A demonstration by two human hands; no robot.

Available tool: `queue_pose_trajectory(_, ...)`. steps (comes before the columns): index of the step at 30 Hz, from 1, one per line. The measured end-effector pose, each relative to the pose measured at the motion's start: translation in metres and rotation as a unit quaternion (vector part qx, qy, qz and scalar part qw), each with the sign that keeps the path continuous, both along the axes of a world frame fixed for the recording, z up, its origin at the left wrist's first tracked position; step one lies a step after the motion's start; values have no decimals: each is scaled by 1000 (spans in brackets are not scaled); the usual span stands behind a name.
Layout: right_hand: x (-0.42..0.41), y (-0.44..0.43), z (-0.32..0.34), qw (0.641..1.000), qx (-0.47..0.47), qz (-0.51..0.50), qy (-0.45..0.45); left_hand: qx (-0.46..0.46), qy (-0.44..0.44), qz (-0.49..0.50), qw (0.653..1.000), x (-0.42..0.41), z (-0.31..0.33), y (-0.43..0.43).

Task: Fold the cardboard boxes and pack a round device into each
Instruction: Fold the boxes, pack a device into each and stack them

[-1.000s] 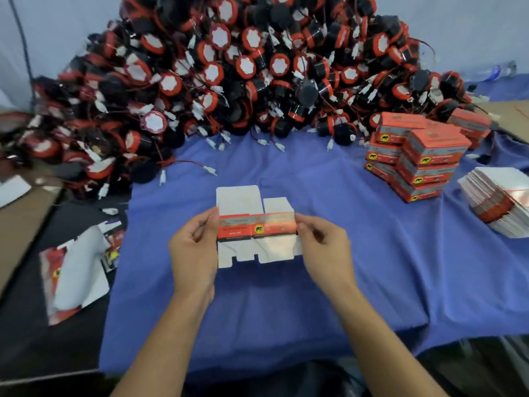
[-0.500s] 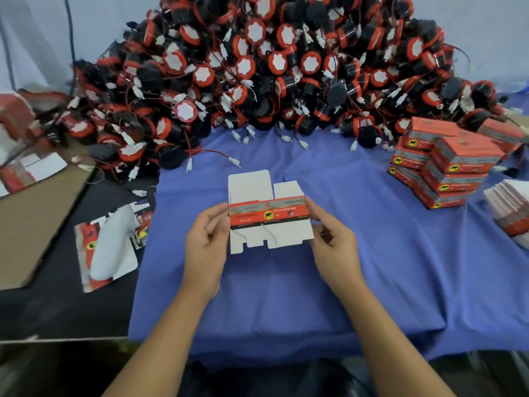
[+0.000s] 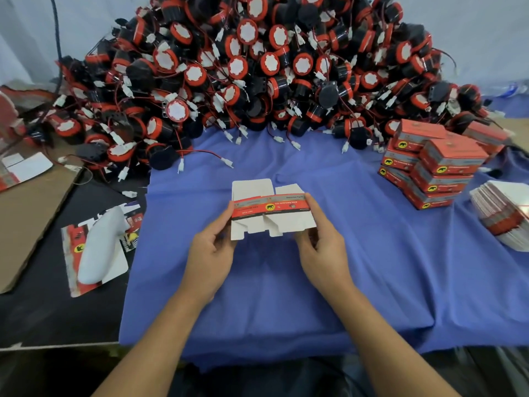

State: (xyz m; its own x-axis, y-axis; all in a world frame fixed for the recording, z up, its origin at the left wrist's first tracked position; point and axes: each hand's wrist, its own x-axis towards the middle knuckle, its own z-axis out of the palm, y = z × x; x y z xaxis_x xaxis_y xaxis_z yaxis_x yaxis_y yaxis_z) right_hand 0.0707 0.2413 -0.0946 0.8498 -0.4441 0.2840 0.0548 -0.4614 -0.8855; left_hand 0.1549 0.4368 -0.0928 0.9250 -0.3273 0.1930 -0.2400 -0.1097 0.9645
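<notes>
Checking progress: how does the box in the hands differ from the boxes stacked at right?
The held box is unformed, white flaps sticking out; the stacked boxes are folded shut. The held box is pinched by the left hand and right hand above the cloth; the stacked boxes rest on it. Both share red-and-grey print with a yellow badge.

Small packing workshop: heaped round devices (image 3: 257,67), stacked finished boxes (image 3: 438,164), cloth-covered table (image 3: 372,267).
</notes>
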Motion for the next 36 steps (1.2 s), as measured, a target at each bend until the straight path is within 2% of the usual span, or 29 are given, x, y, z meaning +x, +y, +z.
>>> queue_pose_trajectory(3, 1, 2, 1, 999, -12, 31, 7, 78, -82, -26, 993, -4, 0, -3)
queue_pose_trajectory(6, 2, 4, 3, 999, -4, 35, 4, 98, -109, -45, 988, -5, -1, -4)
queue_pose_trajectory(11, 0, 7, 6, 998, -20, 53, -30, 110, -100, -79, 986, -7, 1, -7)
queue_pose_trajectory(16, 3, 5, 0, 999, -30, 37, -11, 66, -37, 20, 997, -1, 0, -6)
queue_pose_trajectory(27, 5, 3, -8, 999, -36, 30, 5, 48, -36, -15, 998, 0, -7, 0)
queue_pose_trajectory(32, 4, 10, -9, 976, -196, 93, 36, 112, -71, -73, 988, -1, -11, -5)
queue_pose_trajectory(36, 4, 10, -6, 993, -107, 54, 15, 66, -84, -74, 991, -4, -7, -5)
